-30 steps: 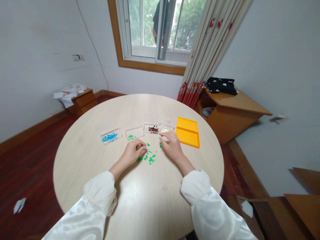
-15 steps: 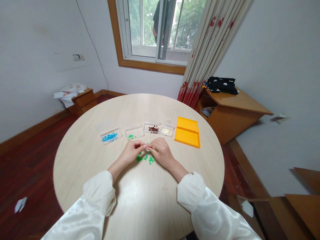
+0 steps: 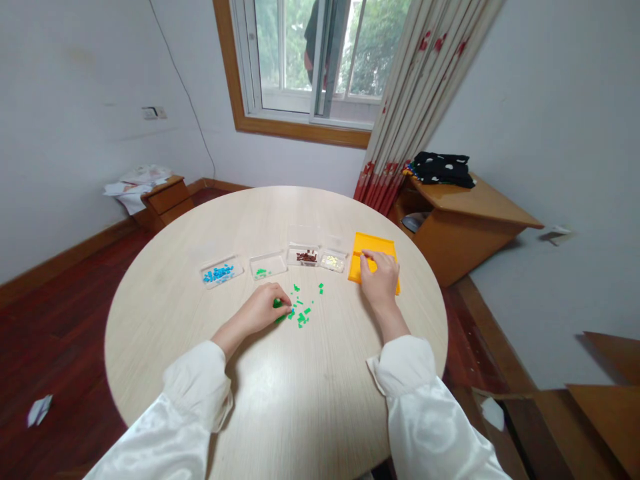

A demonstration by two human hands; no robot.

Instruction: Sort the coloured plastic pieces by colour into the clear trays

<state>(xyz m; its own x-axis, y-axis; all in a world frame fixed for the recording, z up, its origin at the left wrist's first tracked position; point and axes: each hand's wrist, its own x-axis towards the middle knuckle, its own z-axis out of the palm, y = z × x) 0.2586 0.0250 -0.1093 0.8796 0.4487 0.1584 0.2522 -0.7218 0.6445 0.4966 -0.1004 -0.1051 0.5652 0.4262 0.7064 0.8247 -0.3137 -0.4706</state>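
Observation:
My left hand rests low over the table beside a loose scatter of small green pieces. Its fingers are curled with the thumb against them; whatever may be pinched there is too small to make out. Farther right, my right hand is over the yellow case, covering part of its near half. Thumb and fingertips are brought together above the case, and anything between them is too small to name. Two green pieces lie apart from the scatter, toward the case.
Beyond my hands stand clear boxes: one with blue pieces, one with a few green pieces, one with brown pieces and one with pale yellow pieces. The round table bears them all.
My hands were together over the green pieces. The right has moved right and away to the yellow case, uncovering more green pieces; the left has drawn slightly back and down.

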